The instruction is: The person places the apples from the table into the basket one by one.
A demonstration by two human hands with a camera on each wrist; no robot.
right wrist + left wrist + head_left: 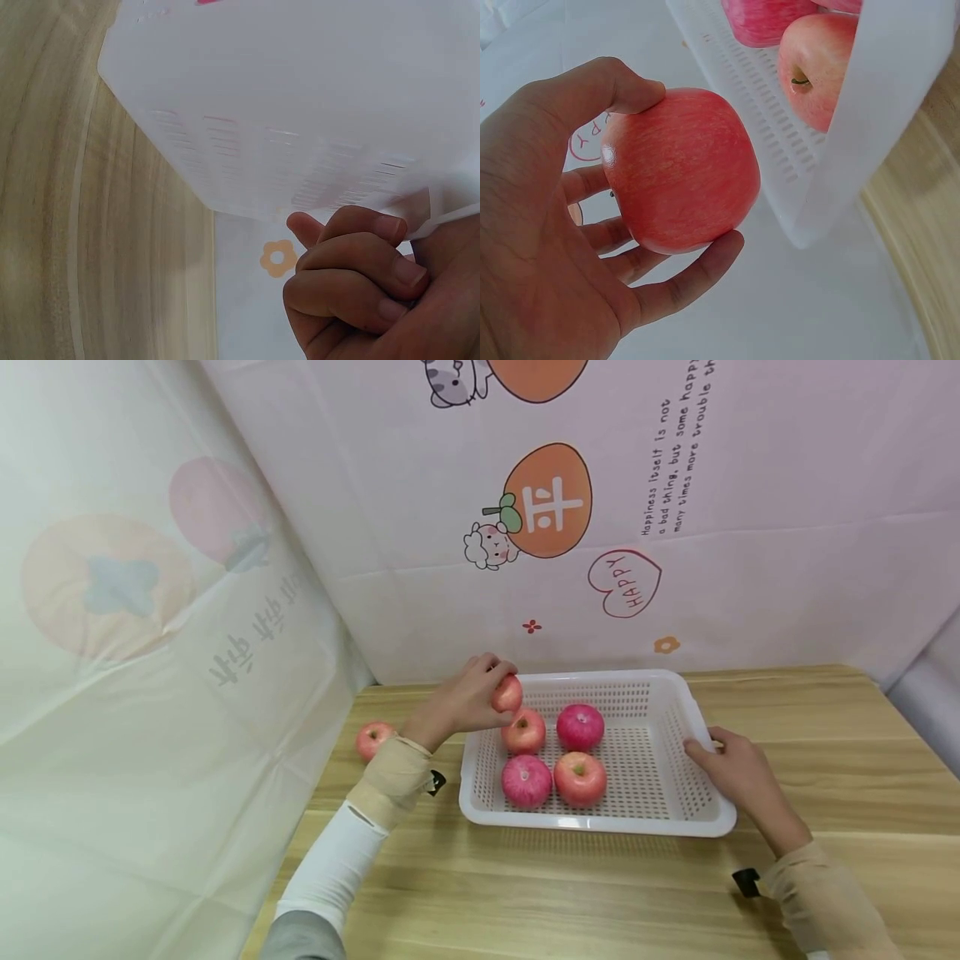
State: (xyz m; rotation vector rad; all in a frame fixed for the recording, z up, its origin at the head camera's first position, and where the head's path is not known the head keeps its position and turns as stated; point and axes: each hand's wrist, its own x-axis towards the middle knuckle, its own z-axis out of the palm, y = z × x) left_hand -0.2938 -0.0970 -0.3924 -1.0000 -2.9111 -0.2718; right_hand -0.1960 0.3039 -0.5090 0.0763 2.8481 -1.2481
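A person's left hand (471, 695) gripped a red apple (507, 693), thumb on one side and spread fingers on the other, at the back left corner of a white plastic basket (592, 824); the wide hold probably suited its round, smooth skin. The right hand (738, 768) gripped the basket's right end, thumb over the rim and fingers curled outside, likely to keep the light basket from sliding. Inside, toward the left and middle, sat four apples: a pale red apple (525, 735) at back left, a magenta apple (581, 727) beside it, a pink-striped apple (527, 781) at front left and a yellowish-red apple (581, 781) at front right. The back left one lay just below the held fruit, in the way of a straight drop; whether the two touched could not be told. Another loose apple (372, 741) lay on the wooden table (600, 893), partly hidden by the left forearm. Printed cloth (420, 602) hung behind.
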